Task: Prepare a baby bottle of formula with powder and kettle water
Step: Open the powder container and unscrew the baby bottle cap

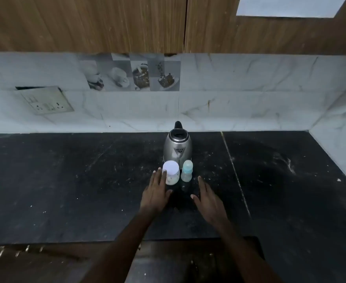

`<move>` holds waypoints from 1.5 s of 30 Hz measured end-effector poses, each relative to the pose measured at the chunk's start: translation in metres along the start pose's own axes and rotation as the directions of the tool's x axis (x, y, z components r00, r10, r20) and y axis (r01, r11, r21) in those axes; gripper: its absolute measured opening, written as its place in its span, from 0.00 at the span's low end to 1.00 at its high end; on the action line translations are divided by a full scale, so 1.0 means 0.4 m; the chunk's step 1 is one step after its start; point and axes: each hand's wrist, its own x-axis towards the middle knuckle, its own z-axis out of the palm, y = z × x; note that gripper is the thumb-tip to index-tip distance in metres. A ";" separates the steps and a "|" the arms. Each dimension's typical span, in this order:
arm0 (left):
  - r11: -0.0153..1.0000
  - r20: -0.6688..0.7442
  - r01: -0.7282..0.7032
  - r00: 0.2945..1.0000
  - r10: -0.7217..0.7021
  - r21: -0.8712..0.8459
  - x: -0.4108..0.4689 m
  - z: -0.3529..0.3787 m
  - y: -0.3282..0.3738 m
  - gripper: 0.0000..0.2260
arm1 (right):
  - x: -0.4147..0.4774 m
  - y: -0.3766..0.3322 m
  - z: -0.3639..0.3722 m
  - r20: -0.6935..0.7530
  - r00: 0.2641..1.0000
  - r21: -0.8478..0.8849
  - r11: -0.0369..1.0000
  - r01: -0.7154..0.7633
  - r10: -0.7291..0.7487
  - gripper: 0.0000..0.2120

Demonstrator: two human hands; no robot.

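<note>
The baby bottle (186, 173) stands upright on the dark counter (66, 180), its pale blue cap on, just in front of the kettle (178, 147) and right beside a small jar (171, 175) with a white lid. Both of the person's arms reach forward over the counter's near edge.

The left hand (155, 193) lies flat and open, palm down, fingers stretched toward the jar; the fingertips come up against the jar's left side, though I cannot tell whether they actually touch it. The right hand (209, 201) is open too, palm down with fingers spread, hovering low over the counter a little to the right of the bottle and clear of it. Neither hand grips anything.

The jar holds something whitish in its lower part. The bottle looks clear below its cap, and I cannot make out any contents. The kettle is steel with a black lid and a black handle at the back, its spout facing the person.

The counter is black stone, scuffed and dusted with pale specks and smears, with a thin seam running across it to the right of the hands. Behind it rises a white marble-look wall with a strip of coffee-cup picture tiles (131, 73), and a switch plate (46, 100) sits to the left. Wooden cabinets (86, 23) hang above.
</note>
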 end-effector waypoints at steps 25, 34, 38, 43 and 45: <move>0.966 0.069 0.228 0.973 -0.222 -0.117 0.246 0.046 0.060 0.32 | 0.245 0.099 -0.023 -0.094 0.995 0.061 0.997 0.041 -0.035 0.25; 0.970 0.143 0.188 0.976 -0.167 -0.153 0.234 0.011 0.018 0.37 | 0.195 0.073 0.090 0.031 0.984 -0.001 0.985 0.175 -0.175 0.12; 0.977 0.179 0.154 0.976 -0.127 -0.145 0.211 0.005 -0.017 0.39 | 0.187 0.033 0.127 0.145 0.974 0.044 0.984 0.170 -0.175 0.23; 0.987 0.254 0.109 0.964 -0.075 -0.122 0.180 -0.012 -0.040 0.40 | 0.200 -0.019 0.152 0.193 0.965 0.238 0.963 0.131 -0.179 0.37; 0.991 0.271 0.067 0.962 -0.034 -0.115 0.169 -0.013 -0.043 0.39 | 0.210 -0.027 0.170 0.178 0.969 0.316 0.942 0.109 -0.172 0.41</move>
